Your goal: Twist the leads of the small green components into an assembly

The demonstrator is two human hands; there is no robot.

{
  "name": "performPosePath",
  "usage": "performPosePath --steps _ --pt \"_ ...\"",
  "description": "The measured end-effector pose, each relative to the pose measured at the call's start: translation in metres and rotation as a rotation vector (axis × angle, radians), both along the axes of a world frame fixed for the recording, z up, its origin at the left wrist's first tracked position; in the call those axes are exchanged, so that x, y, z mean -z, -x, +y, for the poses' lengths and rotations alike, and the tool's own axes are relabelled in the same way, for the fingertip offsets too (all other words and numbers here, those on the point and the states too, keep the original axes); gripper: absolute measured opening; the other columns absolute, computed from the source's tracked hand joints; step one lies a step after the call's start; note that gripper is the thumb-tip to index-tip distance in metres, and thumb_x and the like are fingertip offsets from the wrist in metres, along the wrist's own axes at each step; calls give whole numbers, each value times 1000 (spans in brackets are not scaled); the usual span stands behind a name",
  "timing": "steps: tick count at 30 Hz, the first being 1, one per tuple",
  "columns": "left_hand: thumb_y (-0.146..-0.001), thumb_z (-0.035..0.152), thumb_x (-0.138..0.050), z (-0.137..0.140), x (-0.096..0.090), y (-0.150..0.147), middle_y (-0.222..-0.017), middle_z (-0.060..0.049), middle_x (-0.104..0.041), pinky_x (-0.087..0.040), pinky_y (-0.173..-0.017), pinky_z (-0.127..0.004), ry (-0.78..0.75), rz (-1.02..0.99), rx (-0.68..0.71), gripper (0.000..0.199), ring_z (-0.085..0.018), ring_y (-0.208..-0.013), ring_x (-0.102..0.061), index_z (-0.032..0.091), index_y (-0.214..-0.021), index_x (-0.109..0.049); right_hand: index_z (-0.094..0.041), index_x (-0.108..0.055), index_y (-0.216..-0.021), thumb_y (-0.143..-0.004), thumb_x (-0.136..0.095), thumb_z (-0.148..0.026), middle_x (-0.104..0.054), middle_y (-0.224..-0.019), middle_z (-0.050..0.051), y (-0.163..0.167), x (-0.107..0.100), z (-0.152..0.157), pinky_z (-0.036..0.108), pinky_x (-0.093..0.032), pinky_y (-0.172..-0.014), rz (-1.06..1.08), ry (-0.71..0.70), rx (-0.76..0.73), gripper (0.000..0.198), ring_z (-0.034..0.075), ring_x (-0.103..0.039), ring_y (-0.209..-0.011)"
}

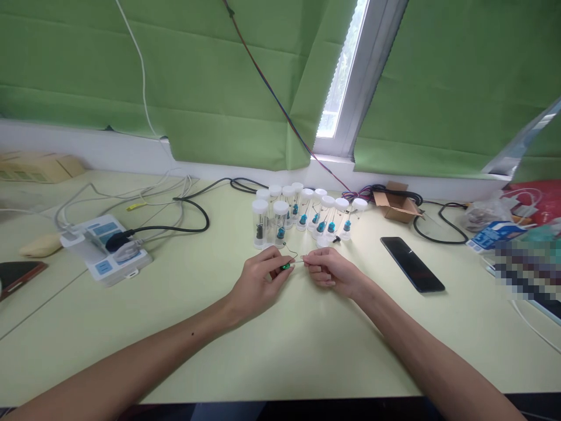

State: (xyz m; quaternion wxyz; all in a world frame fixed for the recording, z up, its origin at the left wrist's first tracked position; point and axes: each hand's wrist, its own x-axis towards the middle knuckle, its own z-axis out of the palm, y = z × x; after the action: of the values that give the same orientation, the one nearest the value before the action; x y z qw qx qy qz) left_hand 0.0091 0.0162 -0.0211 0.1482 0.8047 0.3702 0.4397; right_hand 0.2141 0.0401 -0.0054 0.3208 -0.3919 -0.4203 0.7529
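Left grip (pixel 263 275): narrow, thumb and fingertips pinched on a small green piece (pixel 286 266). Piece sits at the fingertips, mostly covered, so its full shape cannot be told. A thin bent wire (pixel 290 251) rises from just beside these fingertips and kinks upward, away from the person.

Right grip (pixel 331 272): also narrow, finger and thumb closed on the end of a thin pale strand (pixel 300 261), which spans the short gap to the left grip. Too fine to say what it is. The two grips face each other, near but apart, just over the worktop (pixel 302 351).

Directly beyond both grips: a cluster of clear tubes (pixel 303 213), upright, white caps on, most with a blue piece inside; the one at the near left corner holds a dark piece. A small black part (pixel 336 239) lies just beyond the right grip, near the front tubes.

Right of the right grip: a black phone (pixel 412 263), flat, set at a slant. Farther off past the tubes, an open carton (pixel 397 204), flaps up, dark cable behind it.

Well left of the left grip: a white power strip (pixel 105 270) with plugs in it; a black cable (pixel 175 230) loops from there toward the wall. Beyond everything, green blinds (pixel 228 88).
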Motion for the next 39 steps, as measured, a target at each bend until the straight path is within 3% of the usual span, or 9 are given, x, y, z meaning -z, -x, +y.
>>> performPosePath --steps 4,9,13,18,22,25,33,39 --pt "-90 23 -58 0 -1 -1 -78 -3 -58 -47 -55 -22 46 -30 9 17 -9 -58 -54 18 -96 -73 -13 -56 -65 -69 -81 -34 -33 -51 -10 0 1 0 17 -13 -35 -9 5 -5 32 1 -24 -39" --pt "-87 25 -62 -1 -2 -2 -78 -3 -58 -47 -53 -22 147 -104 -17 15 -11 -61 -55 18 -93 -74 -14 -57 -67 -71 -79 -42 -39 -53 -8 2 3 -2 17 -16 -35 -37 -121 15 35 2 -28 -39" --pt "-83 27 -66 0 -3 -3 -80 -2 -59 -47 -49 -22 306 -210 -39 11 -10 -56 -56 18 -85 -72 -16 -56 -68 -75 -73 -49 -46 -50 -7 7 4 -5 20 -25 -37 -132 -341 73 37 5 -35 -38" --pt "-80 33 -71 2 -7 -4 -60 2 -55 -43 -41 -22 561 -381 -13 16 -10 -44 -53 18 -83 -68 -20 -59 -94 -82 -68 -44 -52 -56 -6 8 2 -7 22 -36 -45 -273 -674 231 28 10 -46 -46" --pt "-80 35 -71 2 -9 -4 -53 3 -53 -43 -43 -22 627 -421 7 18 -10 -44 -52 17 -83 -67 -18 -62 -83 -86 -64 -34 -59 -65 -1 6 2 -6 24 -40 -53 -416 -929 254 17 10 -50 -53" --pt "-80 35 -71 3 -8 -3 -51 3 -52 -44 -44 -23 636 -415 17 19 -11 -44 -51 17 -85 -67 -18 -63 -78 -89 -59 -29 -61 -65 -1 5 3 -6 24 -39 -55 -490 -1041 240 16 10 -50 -54" --pt "-80 36 -71 2 -7 -3 -60 2 -54 -44 -43 -23 593 -369 -2 21 -11 -45 -54 16 -88 -69 -17 -62 -75 -90 -57 -20 -57 -59 -3 4 4 -5 22 -36 -53 -530 -1111 208 16 9 -47 -53" --pt "-81 34 -69 3 -6 -2 -75 0 -56 -47 -47 -24 495 -326 -18 21 -9 -49 -57 17 -92 -70 -17 -60 -75 -90 -55 -22 -56 -59 -3 3 5 -5 22 -35 -53 -527 -1088 192 17 9 -46 -52"
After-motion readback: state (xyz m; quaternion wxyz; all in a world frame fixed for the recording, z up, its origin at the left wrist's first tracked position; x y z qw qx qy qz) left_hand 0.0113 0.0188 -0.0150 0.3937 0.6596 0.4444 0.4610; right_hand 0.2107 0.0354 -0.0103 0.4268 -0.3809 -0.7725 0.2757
